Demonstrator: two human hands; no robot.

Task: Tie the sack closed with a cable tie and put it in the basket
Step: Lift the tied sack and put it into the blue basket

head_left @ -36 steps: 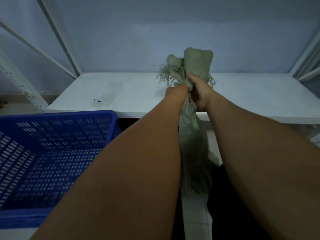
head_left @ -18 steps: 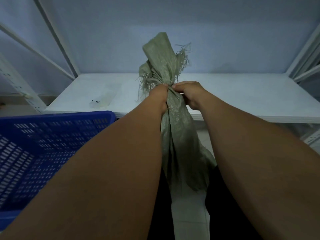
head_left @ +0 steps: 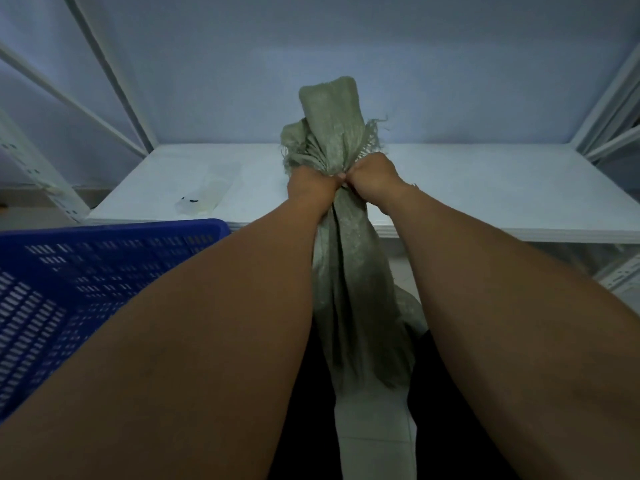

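Before a dim white shelf [head_left: 467, 188], both hands' fingers [head_left: 363, 169] seemingly clenched round the sack [head_left: 349, 258] neck.

No text, label, brand, number or sign can be read anywhere in the view. The clear plastic bag [head_left: 207, 192] lying on the white shelf [head_left: 485, 188], at about ten o'clock from the hands, carries a small dark mark, but it is too small and blurred to tell whether it is print. The blue basket [head_left: 86, 271] at nine o'clock shows only rows of slots, and the green sack [head_left: 349, 271] bears no printing on its visible side.
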